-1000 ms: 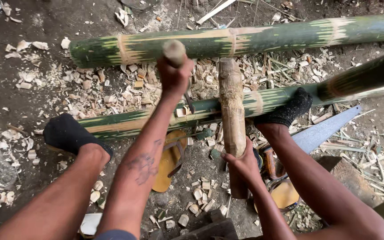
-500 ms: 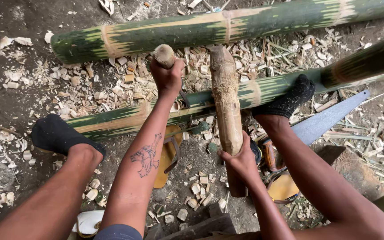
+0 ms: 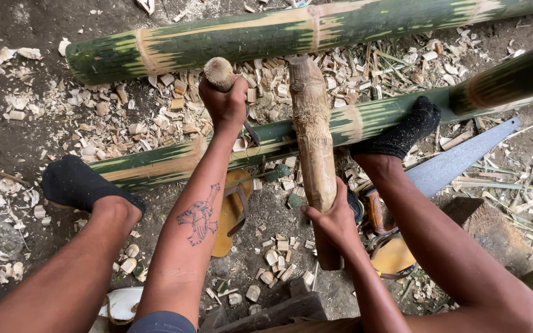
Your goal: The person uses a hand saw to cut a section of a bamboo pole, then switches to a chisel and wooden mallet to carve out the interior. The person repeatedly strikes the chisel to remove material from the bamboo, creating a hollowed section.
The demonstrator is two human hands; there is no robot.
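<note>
1. Your left hand (image 3: 224, 106) has stayed clamped on the blade's wooden handle (image 3: 219, 72), set against the green bamboo pole (image 3: 174, 161).
2. Your right hand (image 3: 334, 217) grips the wooden club (image 3: 311, 132), now dropped closer over the pole.

The ground (image 3: 26, 142) is dark packed dirt. A long green bamboo pole (image 3: 316, 31) lies across its far side. Just nearer than that pole, pale wood chips (image 3: 118, 117) litter the dirt thickly. Nearer again lies a second green bamboo pole (image 3: 174, 161), then a yellow sandal (image 3: 229, 213), and to its right a saw blade (image 3: 458, 161), probably a handsaw.
</note>
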